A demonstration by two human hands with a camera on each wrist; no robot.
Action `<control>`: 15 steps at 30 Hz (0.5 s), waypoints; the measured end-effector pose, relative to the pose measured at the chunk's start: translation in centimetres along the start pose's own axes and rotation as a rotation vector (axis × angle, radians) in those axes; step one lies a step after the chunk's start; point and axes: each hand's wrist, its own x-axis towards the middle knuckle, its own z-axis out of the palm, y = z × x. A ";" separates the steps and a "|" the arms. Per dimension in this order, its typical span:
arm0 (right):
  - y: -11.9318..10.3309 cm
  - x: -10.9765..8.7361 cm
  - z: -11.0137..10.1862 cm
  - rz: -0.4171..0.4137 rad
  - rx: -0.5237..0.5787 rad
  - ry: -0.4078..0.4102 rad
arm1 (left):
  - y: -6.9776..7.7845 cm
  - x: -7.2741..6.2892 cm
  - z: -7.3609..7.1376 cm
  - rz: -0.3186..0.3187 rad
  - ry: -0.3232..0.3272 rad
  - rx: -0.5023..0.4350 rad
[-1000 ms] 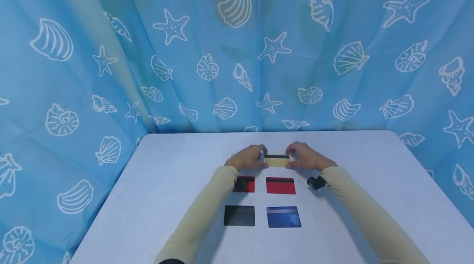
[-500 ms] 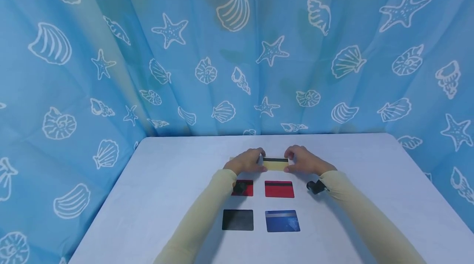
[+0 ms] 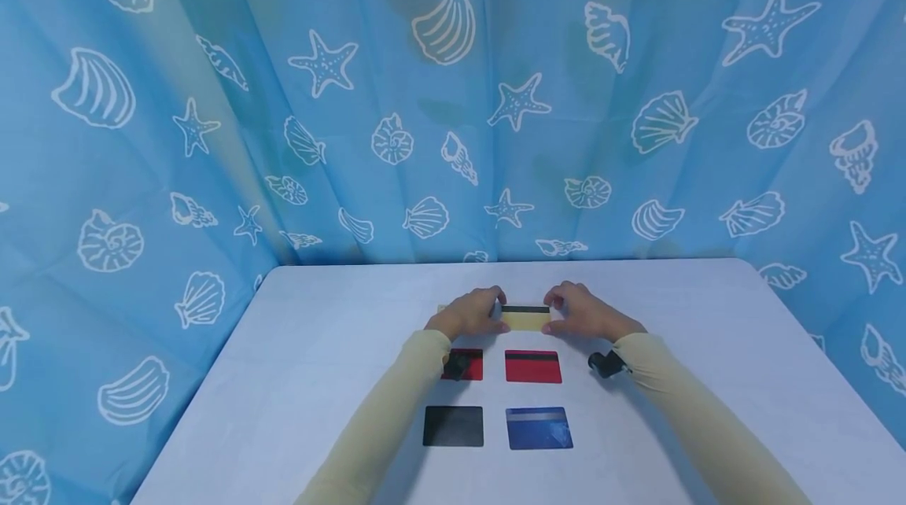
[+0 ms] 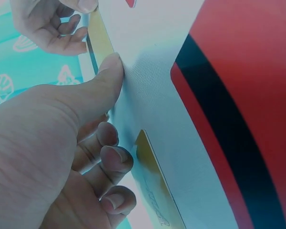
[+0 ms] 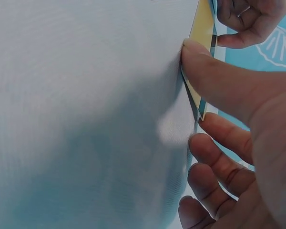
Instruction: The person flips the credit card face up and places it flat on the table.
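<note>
A gold magnetic-stripe card [image 3: 525, 320] with a dark band along its far edge lies between my two hands at the back of the table. My left hand [image 3: 469, 313] pinches its left end; in the left wrist view the thumb is at the card's near edge. At the right end, my right hand [image 3: 584, 311] pinches the same card, which looks slightly tilted off the white surface in the right wrist view. Beneath the left hand's curled fingers lies a second gold card [image 4: 155, 183], mostly hidden in the head view.
Nearer me lie a left red striped card [image 3: 476, 370], partly covered by the left wrist camera [image 3: 456, 366], and a right red card [image 3: 532, 368]. In front of them are a black card [image 3: 453, 427] and a blue card [image 3: 539, 429]. A patterned blue curtain [image 3: 425, 135] hangs behind the table.
The whole head view has shifted, so the table and hands sit slightly lower in it. Both hands keep their hold on the gold card, with hardly any movement over the table.
</note>
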 end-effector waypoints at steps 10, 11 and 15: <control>0.1 -0.1 0.1 0.004 0.046 -0.001 | -0.2 0.0 0.3 -0.011 0.008 0.019; 0.1 -0.2 0.2 0.007 0.054 -0.001 | -0.2 0.0 0.3 -0.013 0.007 0.017; 0.1 -0.3 0.1 0.015 0.067 0.003 | 0.0 -0.2 0.2 -0.012 0.012 0.014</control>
